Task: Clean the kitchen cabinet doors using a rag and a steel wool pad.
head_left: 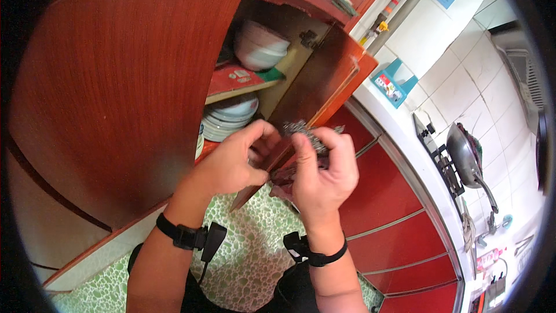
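Note:
My right hand [327, 179] pinches a silvery steel wool scrubber [304, 133] between thumb and fingers, by the edge of the open cabinet door [313, 75]. My left hand [229, 162] is beside the inner face of this door, its thumb and index finger apart and the other fingers bent. Nothing shows in it; whether its fingertips touch the door I cannot tell. Below my right hand a reddish-brown thing [284, 179] is partly hidden. Inside the cabinet, white bowls [260, 46] stand on the upper shelf [237, 84] and stacked plates [229, 119] lie below.
A large reddish wooden door [127, 93] fills the left. At the right, a white counter [399, 145] runs above red cupboards [382, 185] and bears a teal basket [395, 84] and a wok [463, 153] on a stove. The floor [249, 243] is green pebble-patterned.

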`<state>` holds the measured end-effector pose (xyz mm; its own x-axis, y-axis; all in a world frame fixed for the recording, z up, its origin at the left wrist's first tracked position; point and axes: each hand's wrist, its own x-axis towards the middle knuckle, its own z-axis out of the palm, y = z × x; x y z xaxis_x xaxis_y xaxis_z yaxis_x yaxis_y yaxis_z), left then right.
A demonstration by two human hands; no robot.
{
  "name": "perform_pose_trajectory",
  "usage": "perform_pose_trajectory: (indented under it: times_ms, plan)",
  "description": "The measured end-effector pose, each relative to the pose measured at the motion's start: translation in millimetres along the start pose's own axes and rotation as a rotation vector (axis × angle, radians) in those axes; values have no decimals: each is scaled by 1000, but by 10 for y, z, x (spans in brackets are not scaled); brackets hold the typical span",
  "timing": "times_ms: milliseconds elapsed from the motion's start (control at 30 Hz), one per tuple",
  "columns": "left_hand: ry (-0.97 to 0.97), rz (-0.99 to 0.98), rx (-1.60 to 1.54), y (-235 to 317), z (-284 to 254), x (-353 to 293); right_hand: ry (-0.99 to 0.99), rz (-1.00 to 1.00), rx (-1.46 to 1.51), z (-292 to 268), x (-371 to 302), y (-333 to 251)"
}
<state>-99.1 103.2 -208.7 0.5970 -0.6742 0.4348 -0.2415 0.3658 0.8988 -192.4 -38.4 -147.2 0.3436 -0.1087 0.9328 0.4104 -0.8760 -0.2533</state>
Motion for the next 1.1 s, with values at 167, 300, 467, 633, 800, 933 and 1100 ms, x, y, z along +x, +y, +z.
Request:
perform_pose_trajectory:
  times_ms: [167,300,467,633,800,933,1100]
  plan:
    - [7,2,38,14,11,16,139,71,137,-48,629,-135]
    - [3,-46,58,25,3,23,42,0,55,-39,374,-80]
    - [-1,-6,28,69,-26,9,-35,106,144,-54,163,-107]
    - [-5,-44,3,20,1,-6,69,84,122,-106,683,-153]
    - [0,-58,94,36,-25,-3,23,160,130,-103,590,-217]
    - [6,-47,77,42,-31,-4,31,147,170,-92,518,-137]
    - [19,-62,47,75,-45,-19,58,236,312,-55,820,-303]
